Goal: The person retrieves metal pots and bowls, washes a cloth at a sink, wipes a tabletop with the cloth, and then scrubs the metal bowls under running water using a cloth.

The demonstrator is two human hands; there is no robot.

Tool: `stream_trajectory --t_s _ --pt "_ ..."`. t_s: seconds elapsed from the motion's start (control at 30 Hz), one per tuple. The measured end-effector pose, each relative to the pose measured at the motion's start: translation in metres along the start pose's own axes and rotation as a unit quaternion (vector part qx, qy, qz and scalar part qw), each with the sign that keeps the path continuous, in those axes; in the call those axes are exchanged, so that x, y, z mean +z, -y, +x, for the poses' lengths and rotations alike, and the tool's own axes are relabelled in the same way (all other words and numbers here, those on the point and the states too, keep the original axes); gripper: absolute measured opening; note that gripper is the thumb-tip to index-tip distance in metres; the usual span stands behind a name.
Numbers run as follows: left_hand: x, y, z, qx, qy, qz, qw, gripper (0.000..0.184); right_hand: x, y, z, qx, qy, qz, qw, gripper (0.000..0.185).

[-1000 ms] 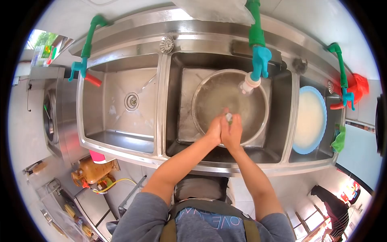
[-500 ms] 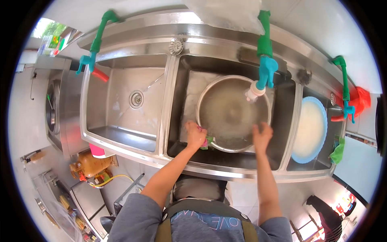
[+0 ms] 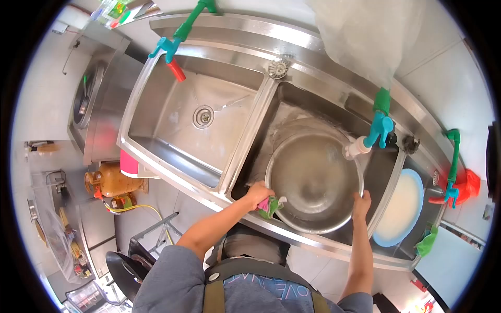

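A wide round metal basin (image 3: pixel 313 177) sits in the middle sink compartment, with water in it. My right hand (image 3: pixel 361 204) is closed on the basin's right rim. At the lower left rim, my left hand (image 3: pixel 258 195) is closed around a bunched pink and green cloth (image 3: pixel 270 206), pressed beside the basin's edge. I cannot tell whether its fingers also grip the rim. The blue tap (image 3: pixel 378 129), with its white nozzle, reaches over the basin's upper right edge.
The left sink compartment (image 3: pixel 180 125) has a drain and a red-ended tap (image 3: pixel 176 70) above it. In the right compartment stands a light blue tub (image 3: pixel 402 206) of whitish liquid. A green cloth (image 3: pixel 427 241) hangs over the front edge. An orange gas cylinder (image 3: pixel 112 181) stands at lower left.
My right hand has gone from above the basin's right side to gripping its rim. The cloth stays in my left hand. The whole view has turned, so the sinks now appear slanted.
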State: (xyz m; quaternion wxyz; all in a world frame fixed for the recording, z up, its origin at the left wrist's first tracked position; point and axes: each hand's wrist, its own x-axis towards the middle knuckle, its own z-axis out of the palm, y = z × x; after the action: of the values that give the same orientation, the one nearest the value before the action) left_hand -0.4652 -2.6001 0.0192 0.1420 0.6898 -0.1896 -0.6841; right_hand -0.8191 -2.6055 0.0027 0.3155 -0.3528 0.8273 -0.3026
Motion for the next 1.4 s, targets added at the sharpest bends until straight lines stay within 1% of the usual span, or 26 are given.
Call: stream_trajectory --t_s 0.1,0.13,0.23,0.27,0.37,0.4,0.47,0.5,0.6,0.7,0.73,0.77,0.8,0.97,1.13,1.2,1.3,1.4 --pt "-0.011 0.009 -0.020 0.009 0.062 -0.104 0.993 0.028 -0.010 0.017 -0.017 0.025 0.025 0.086 0.996 0.007" --pt "-0.017 0.004 -0.029 0.001 0.078 -0.115 0.990 0.027 -0.015 0.024 -0.024 0.035 0.033 0.090 0.995 0.007" --pt "-0.036 -0.007 -0.052 0.054 0.072 -0.073 0.993 0.027 -0.024 0.057 -0.043 0.058 0.037 0.109 0.992 0.007" --pt "-0.042 -0.005 -0.059 0.046 0.086 -0.101 0.990 0.026 -0.027 0.061 -0.051 0.058 0.037 0.109 0.992 0.007" --pt "-0.065 -0.014 -0.097 0.071 0.100 -0.099 0.987 0.025 -0.031 0.072 -0.079 0.057 0.041 0.131 0.989 0.007" --pt "-0.073 -0.024 -0.114 0.060 0.086 -0.087 0.991 0.024 -0.031 0.073 -0.089 0.059 0.042 0.143 0.987 0.007" --pt "-0.089 -0.033 -0.133 0.075 0.086 -0.082 0.990 0.025 -0.030 0.089 -0.109 0.075 0.043 0.173 0.981 0.007" --pt "-0.098 -0.033 -0.139 0.082 0.087 -0.080 0.990 0.025 -0.030 0.095 -0.116 0.070 0.047 0.171 0.982 0.007" --pt "-0.125 -0.022 -0.140 0.122 0.132 -0.118 0.977 0.027 -0.028 0.116 -0.140 0.064 0.040 0.161 0.984 0.008" --pt "-0.148 -0.017 -0.142 0.125 0.148 -0.170 0.966 0.020 -0.025 0.164 -0.168 0.059 0.038 0.139 0.988 0.008" --pt "-0.157 -0.019 -0.148 0.122 0.158 -0.186 0.962 0.019 -0.026 0.156 -0.162 0.029 0.044 0.123 0.991 0.007" --pt "-0.164 -0.021 -0.156 0.120 0.166 -0.202 0.958 0.019 -0.026 0.153 -0.162 0.025 0.049 0.124 0.991 0.007" --pt "-0.171 -0.023 -0.159 0.122 0.174 -0.218 0.952 0.018 -0.025 0.167 -0.167 0.019 0.053 0.126 0.990 0.007" --pt "-0.206 -0.025 -0.164 0.124 0.205 -0.236 0.942 0.017 -0.012 0.237 -0.191 0.006 0.065 0.080 0.995 0.003" --pt "-0.236 -0.025 -0.160 0.099 0.228 -0.260 0.933 0.016 0.001 0.263 -0.188 -0.006 0.080 0.051 0.995 0.003" --pt "-0.245 -0.025 -0.158 0.113 0.237 -0.279 0.924 0.016 0.014 0.287 -0.192 -0.019 0.070 0.031 0.997 0.003" --pt "-0.261 -0.026 -0.163 0.111 0.241 -0.314 0.912 0.015 0.035 0.328 -0.201 -0.018 0.077 0.053 0.995 0.003" --pt "-0.267 -0.011 -0.145 0.110 0.224 -0.356 0.901 0.012 0.049 0.333 -0.171 -0.086 0.112 0.014 0.990 0.003"
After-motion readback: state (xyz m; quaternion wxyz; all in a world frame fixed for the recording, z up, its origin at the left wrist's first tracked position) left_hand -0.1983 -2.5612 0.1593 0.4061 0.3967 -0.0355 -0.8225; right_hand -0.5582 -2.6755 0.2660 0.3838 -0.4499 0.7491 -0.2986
